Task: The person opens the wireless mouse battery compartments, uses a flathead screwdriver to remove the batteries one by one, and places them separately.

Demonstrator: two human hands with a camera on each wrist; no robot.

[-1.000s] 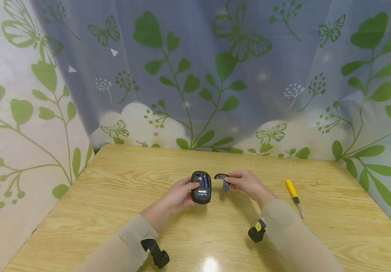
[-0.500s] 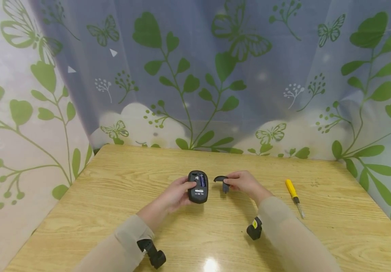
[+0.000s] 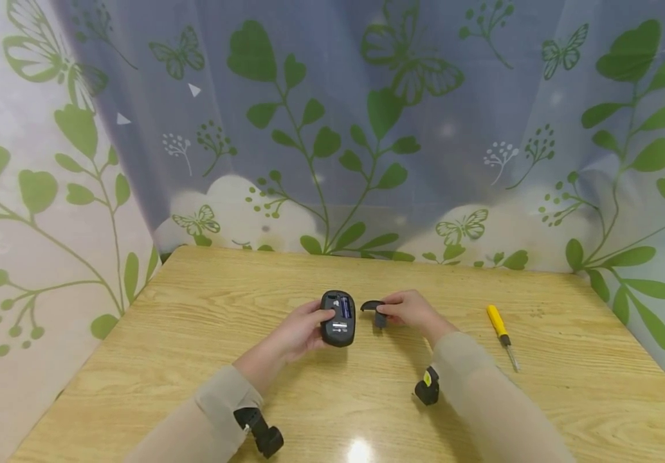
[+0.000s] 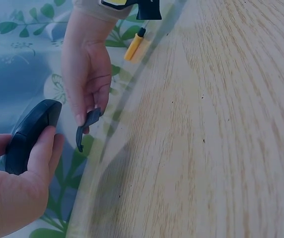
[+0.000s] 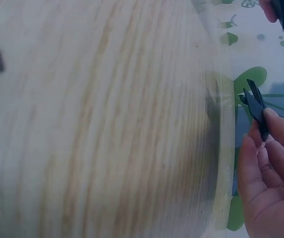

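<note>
My left hand (image 3: 305,329) grips a black computer mouse (image 3: 338,334) above the table, its underside toward me and the thumb across it. The battery compartment lies uncovered, with dark blue batteries (image 3: 345,307) inside. Just to the right, my right hand (image 3: 412,310) pinches a black battery cover (image 3: 374,306) between thumb and fingers. A gap separates cover and mouse. The left wrist view shows the mouse (image 4: 30,134) edge-on, with the cover (image 4: 88,121) hanging from the other hand. In the right wrist view the cover (image 5: 257,109) is seen from its thin side.
A screwdriver (image 3: 500,331) with a yellow and black handle lies on the wooden table (image 3: 193,321), right of the right hand. Behind the table's far edge hangs a curtain (image 3: 321,128) printed with leaves and butterflies. Each sleeve carries a black wrist camera (image 3: 265,437).
The mouse has shifted slightly left and stayed there. The right hand has moved a little left with the cover, which has turned somewhat in its fingers.
</note>
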